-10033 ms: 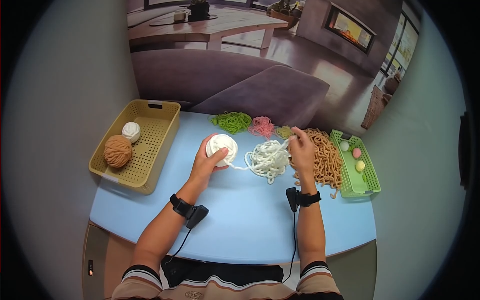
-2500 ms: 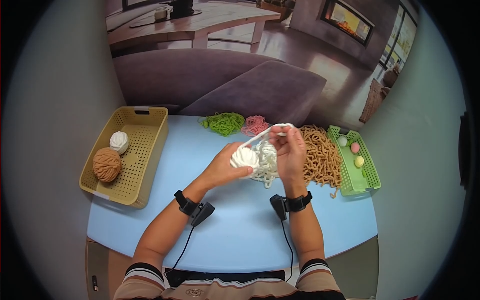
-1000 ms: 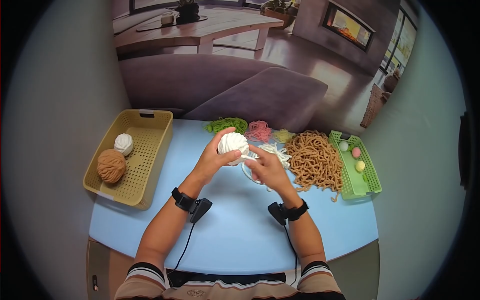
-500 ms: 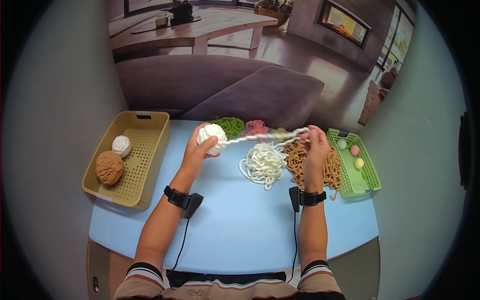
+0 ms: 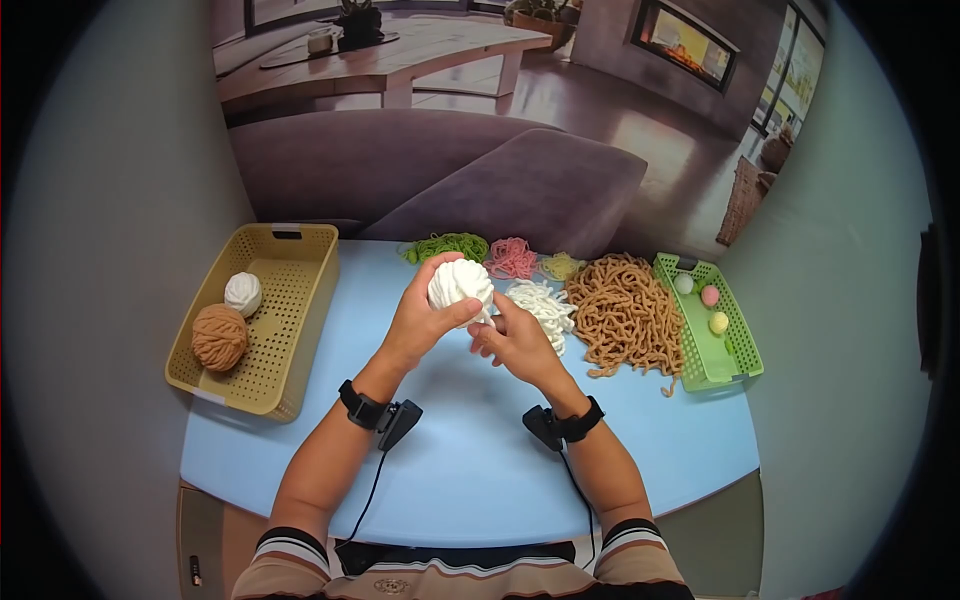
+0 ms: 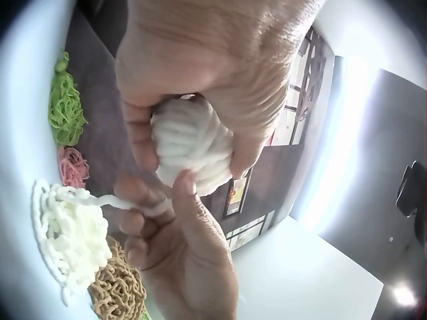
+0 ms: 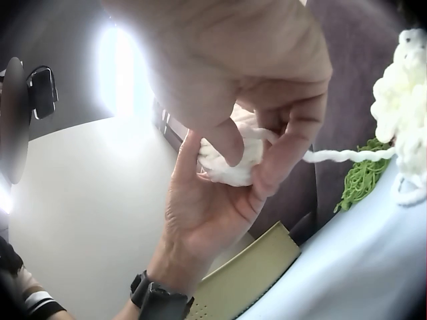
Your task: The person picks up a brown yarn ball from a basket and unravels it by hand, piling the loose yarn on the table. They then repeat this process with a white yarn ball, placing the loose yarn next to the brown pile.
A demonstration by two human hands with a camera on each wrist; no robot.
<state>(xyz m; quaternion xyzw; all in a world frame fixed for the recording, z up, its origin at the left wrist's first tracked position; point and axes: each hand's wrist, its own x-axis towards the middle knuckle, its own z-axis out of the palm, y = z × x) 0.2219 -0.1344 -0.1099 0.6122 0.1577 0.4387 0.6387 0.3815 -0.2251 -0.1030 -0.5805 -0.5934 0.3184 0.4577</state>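
My left hand [image 5: 412, 328] holds a ball of thick white yarn [image 5: 460, 287] above the table, thumb on the near side and fingers behind. My right hand [image 5: 527, 348] is up against the ball's right side. In the right wrist view its curled fingers grip a strand of white yarn [image 7: 347, 156] beside the ball, the thumb lying over the windings. From there the strand runs to a loose heap of white yarn [image 5: 541, 308] on the table, partly hidden behind my right hand in the head view.
A tan basket [image 5: 292, 330] at left holds a brown yarn ball [image 5: 219, 337] and a smaller white one [image 5: 242, 293]. Green [image 5: 447, 248], pink [image 5: 512, 258] and pale yellow yarn [image 5: 561, 267] lie along the back. Brown yarn [image 5: 628, 315] lies beside a green basket [image 5: 748, 372] with small balls.
Half a second ago my right hand held the strand stretched far to the right; now it is back at the ball. My left hand has brought the ball slightly right and nearer.
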